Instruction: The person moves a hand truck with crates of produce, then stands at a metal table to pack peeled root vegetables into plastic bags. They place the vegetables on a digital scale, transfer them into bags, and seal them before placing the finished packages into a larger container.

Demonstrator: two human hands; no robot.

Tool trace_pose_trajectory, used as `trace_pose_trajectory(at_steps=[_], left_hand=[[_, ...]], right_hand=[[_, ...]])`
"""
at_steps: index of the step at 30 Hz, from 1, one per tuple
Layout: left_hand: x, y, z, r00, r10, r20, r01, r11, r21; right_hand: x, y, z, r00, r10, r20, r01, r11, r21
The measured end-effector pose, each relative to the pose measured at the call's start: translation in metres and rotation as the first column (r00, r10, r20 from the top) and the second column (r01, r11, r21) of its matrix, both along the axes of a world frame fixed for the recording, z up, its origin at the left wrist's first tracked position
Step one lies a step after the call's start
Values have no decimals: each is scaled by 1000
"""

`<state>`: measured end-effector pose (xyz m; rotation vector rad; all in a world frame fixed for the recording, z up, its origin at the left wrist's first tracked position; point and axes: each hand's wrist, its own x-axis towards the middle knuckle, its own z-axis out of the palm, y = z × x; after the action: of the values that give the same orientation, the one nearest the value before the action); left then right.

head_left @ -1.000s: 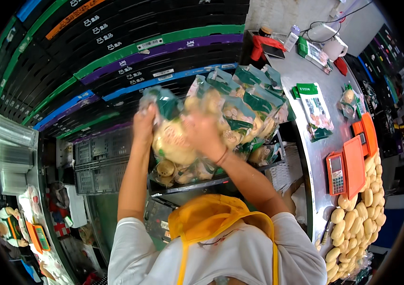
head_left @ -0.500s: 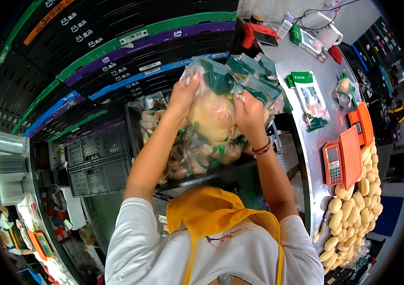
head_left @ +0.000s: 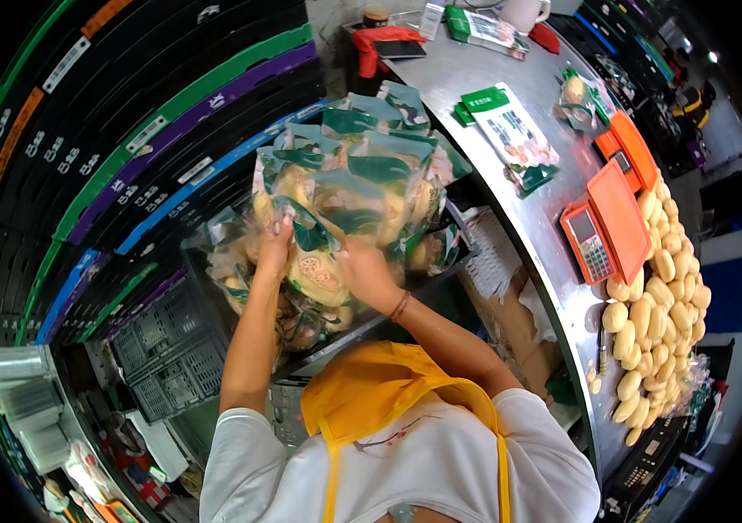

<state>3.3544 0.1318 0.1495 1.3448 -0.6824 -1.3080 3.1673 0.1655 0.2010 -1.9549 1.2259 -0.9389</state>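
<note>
A clear plastic bag (head_left: 321, 277) with a green band and a printed pattern of lotus root slices holds pale pieces. My left hand (head_left: 274, 250) is closed on its upper left edge. On the other side, my right hand (head_left: 369, 272) pinches the bag's upper right edge. The bag rests low among similar filled bags (head_left: 345, 199), which stand upright in rows in a black crate (head_left: 469, 253). More of them lie left of my left hand. The bag's lower part is partly hidden among the others.
Stacked black crates (head_left: 127, 166) rise at the left. The metal counter (head_left: 554, 231) on the right bears orange scales (head_left: 602, 222), flat printed bags (head_left: 510, 135), a filled bag (head_left: 578, 98) and a heap of peeled pale roots (head_left: 650, 327). Grey folded crates (head_left: 166, 340) stand left of me.
Both hands have lowered the bag among the others in the crate, and my fingers have shifted on its top edge. The view has turned, so the counter appears further left.
</note>
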Motion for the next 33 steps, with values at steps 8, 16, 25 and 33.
trace_pose_trajectory(at_steps=[8,16,25,33], left_hand=[[-24,10,39,997,-77,-15,78,990,119],[-118,26,18,984,91,-156,-103,992,-76],[-212,11,3,881,201,-427,-287,947,-146],[-205,24,-28,964,-69,257,109,983,-145]], right_hand=[[-23,9,-4,996,-77,37,77,997,-5],[-110,-30,-18,973,-197,122,173,967,184],[-166,-105,-21,965,-233,119,234,972,1],[-187,-101,-97,932,-331,147,345,936,-75]])
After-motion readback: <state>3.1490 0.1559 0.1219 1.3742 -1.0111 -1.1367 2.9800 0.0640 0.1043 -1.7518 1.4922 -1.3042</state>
